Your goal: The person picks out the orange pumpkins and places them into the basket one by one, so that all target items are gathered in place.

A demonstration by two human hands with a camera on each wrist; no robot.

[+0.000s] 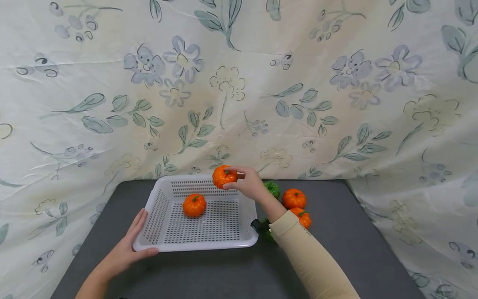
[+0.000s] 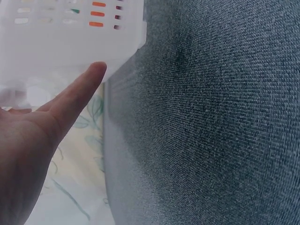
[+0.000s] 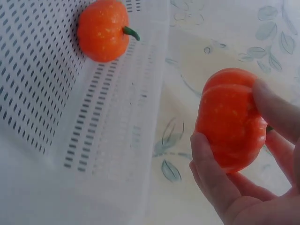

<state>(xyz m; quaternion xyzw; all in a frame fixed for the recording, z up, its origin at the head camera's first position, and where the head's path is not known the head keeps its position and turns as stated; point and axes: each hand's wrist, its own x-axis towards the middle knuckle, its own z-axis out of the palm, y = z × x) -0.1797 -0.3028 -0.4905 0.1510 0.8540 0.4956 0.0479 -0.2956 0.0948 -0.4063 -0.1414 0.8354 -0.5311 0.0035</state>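
A small orange pumpkin (image 1: 223,177) with a green stem is pinched between the thumb and fingers of my right hand (image 1: 249,182), above the back of a white perforated plastic basket (image 1: 201,248). The right wrist view shows this held pumpkin (image 3: 228,124) beyond the basket's edge, clear of it. Another orange pumpkin (image 1: 194,205) sits inside the basket, left of its middle. My left hand (image 1: 127,245) touches the basket's front left corner, thumb along the front and fingers along the left side. Its straight thumb (image 2: 77,96) lies against the basket wall in the left wrist view.
Two orange pumpkins (image 1: 294,199) stand on the dark grey table (image 1: 358,249) right of the basket. Beside them a shiny green item (image 1: 271,189) is partly hidden by my right arm. A dark object (image 1: 258,225) lies by the basket's right edge. Floral cloth (image 1: 239,104) hangs behind.
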